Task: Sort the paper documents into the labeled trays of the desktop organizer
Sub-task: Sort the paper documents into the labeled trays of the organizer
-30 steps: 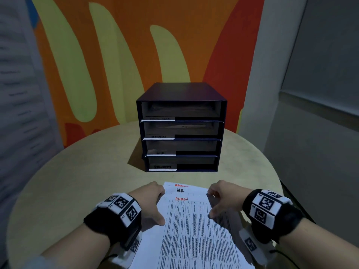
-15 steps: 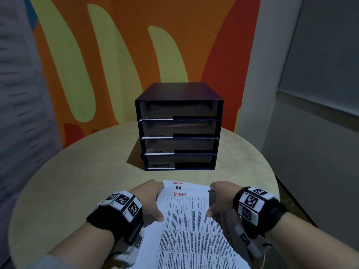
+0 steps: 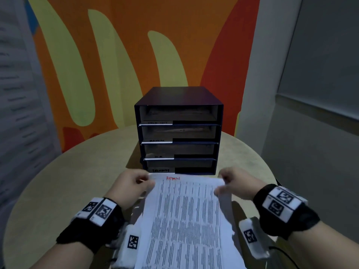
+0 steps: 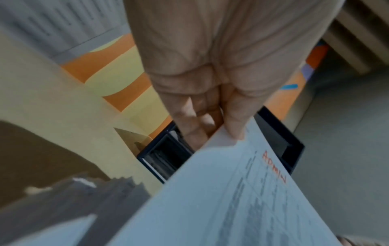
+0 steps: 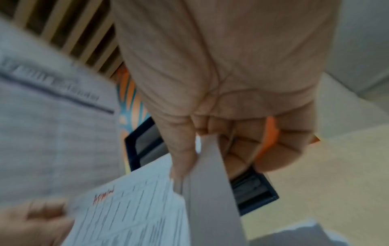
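Surface (image 3: 58,181) carries the organizer (image 3: 178,131) just beyond both hands. Sheet (image 3: 186,220) marked ADMIN, light and floppy, is pinched at its far corners by left hand (image 3: 132,183) and right hand (image 3: 237,183); two-corner holds should prevent sagging.

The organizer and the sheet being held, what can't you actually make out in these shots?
- Organizer top and third tray labels: head view, too small and dim.
- ADMIN sheet printed text: blurred everywhere; near end cut by the head view's bottom edge.
- Papers beneath: hidden by the sheet.
- Tray contents: dark.
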Demonstrator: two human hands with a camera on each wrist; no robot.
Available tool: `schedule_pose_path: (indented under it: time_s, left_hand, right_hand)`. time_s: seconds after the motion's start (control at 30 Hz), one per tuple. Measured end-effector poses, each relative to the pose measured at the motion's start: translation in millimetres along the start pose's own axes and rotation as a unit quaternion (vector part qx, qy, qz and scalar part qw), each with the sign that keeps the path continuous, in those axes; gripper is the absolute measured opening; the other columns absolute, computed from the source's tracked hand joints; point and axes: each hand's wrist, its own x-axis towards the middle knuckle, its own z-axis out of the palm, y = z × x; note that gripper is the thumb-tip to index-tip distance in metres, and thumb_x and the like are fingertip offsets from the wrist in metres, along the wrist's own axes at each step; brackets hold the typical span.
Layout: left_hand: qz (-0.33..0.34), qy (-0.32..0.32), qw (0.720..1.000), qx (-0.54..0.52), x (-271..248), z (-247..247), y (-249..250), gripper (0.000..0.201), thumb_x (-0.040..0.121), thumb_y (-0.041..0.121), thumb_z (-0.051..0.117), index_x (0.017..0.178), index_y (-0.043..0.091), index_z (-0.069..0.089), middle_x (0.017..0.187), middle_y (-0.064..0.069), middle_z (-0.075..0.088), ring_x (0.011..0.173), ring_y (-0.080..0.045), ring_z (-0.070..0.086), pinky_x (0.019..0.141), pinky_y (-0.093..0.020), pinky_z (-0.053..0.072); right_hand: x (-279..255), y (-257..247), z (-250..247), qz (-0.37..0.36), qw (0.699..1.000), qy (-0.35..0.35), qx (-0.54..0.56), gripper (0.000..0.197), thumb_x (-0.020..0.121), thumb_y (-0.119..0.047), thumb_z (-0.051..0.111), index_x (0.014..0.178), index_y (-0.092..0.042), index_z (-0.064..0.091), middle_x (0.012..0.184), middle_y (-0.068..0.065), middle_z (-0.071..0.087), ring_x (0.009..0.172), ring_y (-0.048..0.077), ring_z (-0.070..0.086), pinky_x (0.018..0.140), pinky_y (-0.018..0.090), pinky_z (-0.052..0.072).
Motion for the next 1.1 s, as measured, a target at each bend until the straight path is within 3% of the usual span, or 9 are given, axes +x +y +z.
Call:
schedule_pose_path:
  time_s: [0.13, 0.3, 0.4, 0.47, 0.57, 0.7, 0.83, 0.97, 1.1]
  left_hand:
    - [0.035, 0.087, 0.983, -0.157, -4, -7, 20, 0.015, 0.095, 0.006, 0.056, 0.082, 0.011, 0.061, 0.074, 0.0, 0.071, 0.068, -0.016, 0.065, 0.064, -0.029, 0.05]
    - [0.059, 0.125, 0.954, -0.268, 0, -16, 51, 0.014, 0.101, 0.009, 0.048, 0.089, 0.012, 0.055, 0.069, 0.004, 0.069, 0.061, -0.011, 0.061, 0.057, -0.022, 0.047]
    - [0.061, 0.087, 0.94, -0.325, -4, -24, 66, 0.012, 0.1, 0.011, 0.048, 0.108, 0.009, 0.057, 0.098, -0.007, 0.075, 0.088, -0.022, 0.071, 0.078, -0.036, 0.055]
    - [0.071, 0.043, 0.94, -0.331, -10, -28, 74, 0.021, 0.098, 0.01, 0.05, 0.118, 0.009, 0.056, 0.107, -0.007, 0.073, 0.094, -0.023, 0.071, 0.078, -0.036, 0.058]
    - [0.094, 0.028, 0.947, -0.306, -15, -30, 78, 0.028, 0.094, 0.014, 0.055, 0.121, 0.009, 0.06, 0.115, -0.006, 0.071, 0.105, -0.022, 0.068, 0.088, -0.04, 0.055]
    - [0.112, 0.047, 0.958, -0.26, -14, -23, 69, 0.036, 0.083, 0.036, 0.07, 0.103, 0.006, 0.066, 0.107, -0.009, 0.071, 0.103, -0.025, 0.066, 0.098, -0.053, 0.047]
    - [0.058, 0.04, 0.957, -0.28, -8, 1, 46, 0.029, 0.09, 0.01, 0.064, 0.118, 0.011, 0.065, 0.114, -0.005, 0.071, 0.108, -0.023, 0.066, 0.099, -0.048, 0.048]
    - [0.015, 0.043, 0.968, -0.246, -1, 17, 20, 0.021, 0.087, 0.009, 0.069, 0.107, 0.016, 0.069, 0.106, -0.007, 0.073, 0.106, -0.032, 0.067, 0.097, -0.049, 0.05]
    - [0.011, 0.056, 0.963, -0.262, 2, 14, 18, 0.025, 0.091, 0.005, 0.064, 0.112, 0.017, 0.065, 0.11, -0.001, 0.073, 0.105, -0.02, 0.068, 0.094, -0.039, 0.05]
  right_hand:
    - [-8, -10, -10, -0.052, 0.916, 0.085, 0.389, 0.012, 0.089, -0.003, 0.064, 0.083, -0.009, 0.056, 0.088, 0.015, 0.066, 0.078, 0.022, 0.066, 0.065, 0.032, 0.053]
    - [-15, -23, -5, -0.075, 0.904, 0.011, 0.42, 0.023, 0.096, -0.008, 0.054, 0.118, -0.009, 0.061, 0.098, 0.008, 0.072, 0.083, 0.022, 0.068, 0.076, 0.041, 0.05]
    - [-21, -34, -6, -0.109, 0.873, 0.056, 0.473, 0.031, 0.098, -0.003, 0.046, 0.126, -0.012, 0.057, 0.114, 0.007, 0.071, 0.104, 0.026, 0.067, 0.096, 0.048, 0.05]
    - [-25, -42, -12, -0.144, 0.855, 0.109, 0.486, 0.031, 0.099, -0.004, 0.045, 0.125, -0.016, 0.056, 0.12, 0.009, 0.067, 0.112, 0.032, 0.063, 0.097, 0.05, 0.049]
    - [-29, -53, -21, -0.204, 0.832, 0.161, 0.49, 0.031, 0.097, -0.002, 0.046, 0.124, -0.015, 0.056, 0.118, 0.005, 0.068, 0.111, 0.024, 0.064, 0.095, 0.042, 0.051]
    - [-31, -58, -21, -0.234, 0.843, 0.157, 0.457, 0.03, 0.097, -0.002, 0.047, 0.123, -0.014, 0.056, 0.118, 0.003, 0.069, 0.11, 0.02, 0.065, 0.091, 0.035, 0.053]
    - [-21, -37, 6, -0.15, 0.879, 0.113, 0.438, 0.034, 0.093, -0.01, 0.055, 0.127, -0.014, 0.055, 0.118, 0.001, 0.069, 0.11, 0.018, 0.065, 0.098, 0.043, 0.05]
    - [-18, -17, 32, -0.085, 0.892, 0.062, 0.441, 0.031, 0.095, -0.012, 0.055, 0.126, -0.01, 0.058, 0.116, 0.004, 0.07, 0.109, 0.022, 0.066, 0.102, 0.05, 0.046]
    - [-18, -17, 29, -0.084, 0.888, 0.062, 0.449, 0.029, 0.096, -0.011, 0.053, 0.124, -0.01, 0.058, 0.116, 0.006, 0.07, 0.11, 0.024, 0.065, 0.101, 0.049, 0.046]
